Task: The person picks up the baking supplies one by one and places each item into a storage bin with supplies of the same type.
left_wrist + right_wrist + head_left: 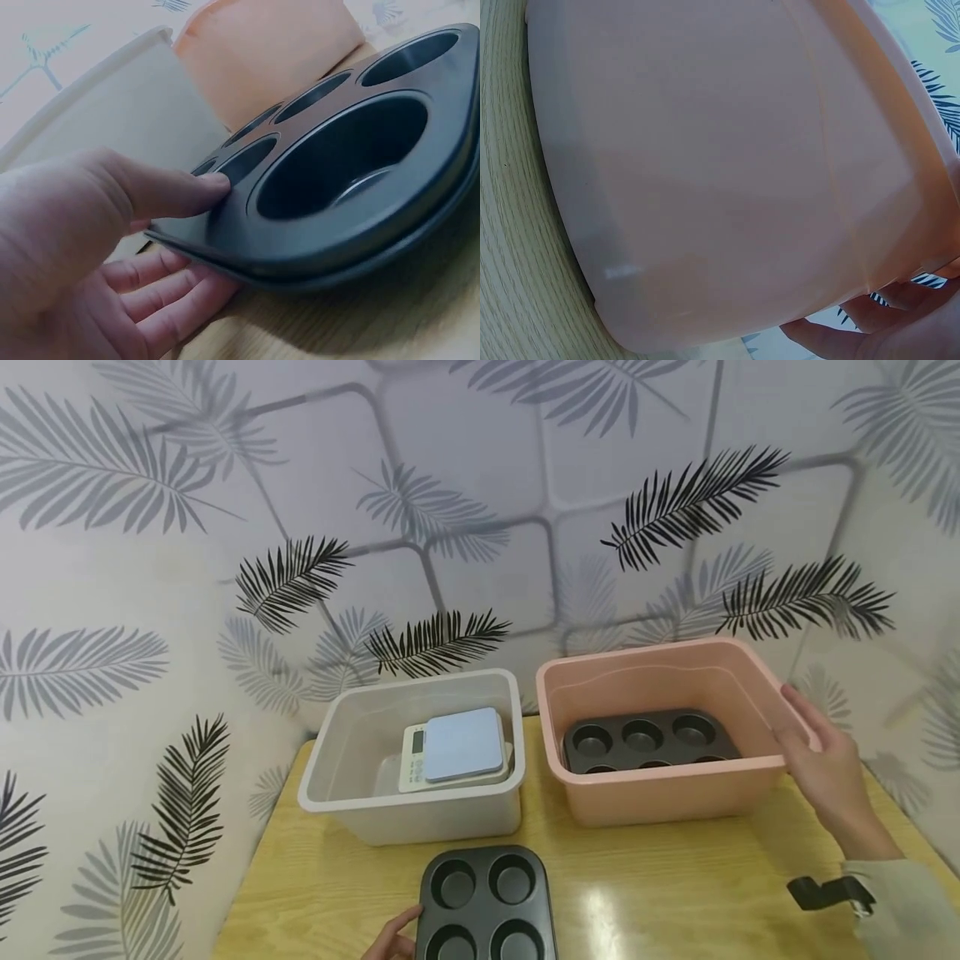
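Observation:
A dark muffin pan (483, 906) lies at the front middle of the table, close before the white bin. My left hand (393, 937) pinches its left edge; in the left wrist view the thumb (187, 189) presses on top and the fingers reach under the rim. At the right, my right hand (825, 768) grips the right rim of a pink plastic bin (675, 797). Inside that bin sits another dark muffin pan (642, 736), its front part hidden by the bin wall. The right wrist view shows mostly the bin's outer side (705, 150), with fingers curled at its rim.
A white plastic bin (442, 821) stands left of the pink one and holds a kitchen scale (465, 743) with a pale blue top. Both bins are near the back edge of the wooden table (645, 877), against a leaf-patterned wall (480, 568).

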Action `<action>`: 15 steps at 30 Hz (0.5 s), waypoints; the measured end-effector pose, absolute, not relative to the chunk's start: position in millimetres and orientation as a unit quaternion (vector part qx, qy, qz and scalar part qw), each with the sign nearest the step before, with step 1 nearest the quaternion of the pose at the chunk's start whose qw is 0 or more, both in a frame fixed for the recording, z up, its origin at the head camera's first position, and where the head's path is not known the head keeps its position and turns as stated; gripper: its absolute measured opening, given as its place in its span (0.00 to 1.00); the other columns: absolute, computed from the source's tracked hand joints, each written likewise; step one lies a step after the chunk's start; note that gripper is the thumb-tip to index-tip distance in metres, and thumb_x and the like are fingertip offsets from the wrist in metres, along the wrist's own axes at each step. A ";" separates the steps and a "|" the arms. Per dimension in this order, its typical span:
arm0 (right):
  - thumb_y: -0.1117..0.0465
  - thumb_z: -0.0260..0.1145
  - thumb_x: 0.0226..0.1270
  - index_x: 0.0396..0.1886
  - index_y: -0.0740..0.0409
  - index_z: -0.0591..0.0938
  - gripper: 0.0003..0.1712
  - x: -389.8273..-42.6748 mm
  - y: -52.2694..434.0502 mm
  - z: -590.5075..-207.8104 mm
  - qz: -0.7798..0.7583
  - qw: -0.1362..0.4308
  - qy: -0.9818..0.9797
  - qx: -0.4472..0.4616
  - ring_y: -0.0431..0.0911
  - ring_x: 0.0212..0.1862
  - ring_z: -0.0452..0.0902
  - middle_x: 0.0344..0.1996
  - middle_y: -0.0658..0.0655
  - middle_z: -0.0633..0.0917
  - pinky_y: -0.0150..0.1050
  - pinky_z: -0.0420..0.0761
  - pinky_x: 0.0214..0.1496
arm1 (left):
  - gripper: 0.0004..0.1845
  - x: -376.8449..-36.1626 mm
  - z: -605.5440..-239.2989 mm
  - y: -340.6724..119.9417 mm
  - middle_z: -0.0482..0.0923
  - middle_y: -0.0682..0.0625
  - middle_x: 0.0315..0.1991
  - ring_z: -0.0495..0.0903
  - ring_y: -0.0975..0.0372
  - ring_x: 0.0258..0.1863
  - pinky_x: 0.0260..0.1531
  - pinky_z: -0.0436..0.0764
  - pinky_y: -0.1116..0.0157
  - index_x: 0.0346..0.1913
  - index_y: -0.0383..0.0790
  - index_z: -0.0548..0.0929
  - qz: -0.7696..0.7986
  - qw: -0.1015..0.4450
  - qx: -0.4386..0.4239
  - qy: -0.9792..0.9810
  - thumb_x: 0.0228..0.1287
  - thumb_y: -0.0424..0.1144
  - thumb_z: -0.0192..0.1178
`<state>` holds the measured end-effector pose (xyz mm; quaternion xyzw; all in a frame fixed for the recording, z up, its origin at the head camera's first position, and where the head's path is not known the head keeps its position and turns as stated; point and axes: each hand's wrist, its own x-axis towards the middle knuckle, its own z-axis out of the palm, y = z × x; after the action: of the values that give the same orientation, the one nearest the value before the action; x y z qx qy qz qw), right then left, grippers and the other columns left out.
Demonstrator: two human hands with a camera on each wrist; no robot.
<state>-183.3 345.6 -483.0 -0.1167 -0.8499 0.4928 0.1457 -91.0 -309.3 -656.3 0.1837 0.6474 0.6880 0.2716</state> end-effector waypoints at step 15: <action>0.47 0.51 0.88 0.89 0.33 0.59 0.35 -182.4 343.1 -480.6 0.497 0.145 -0.847 -0.121 0.40 0.49 0.81 0.85 0.70 0.61 0.32 0.80 0.49 | 0.41 -82.5 -651.8 -310.0 0.82 0.57 0.50 0.85 0.68 0.48 0.54 0.85 0.67 0.87 0.63 0.61 0.729 0.229 0.241 0.599 0.79 0.28 0.55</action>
<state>-182.4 343.1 -480.6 -0.1208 -0.8472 0.4966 0.1447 -82.5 -310.0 -651.8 0.2411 0.5989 0.7285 0.2292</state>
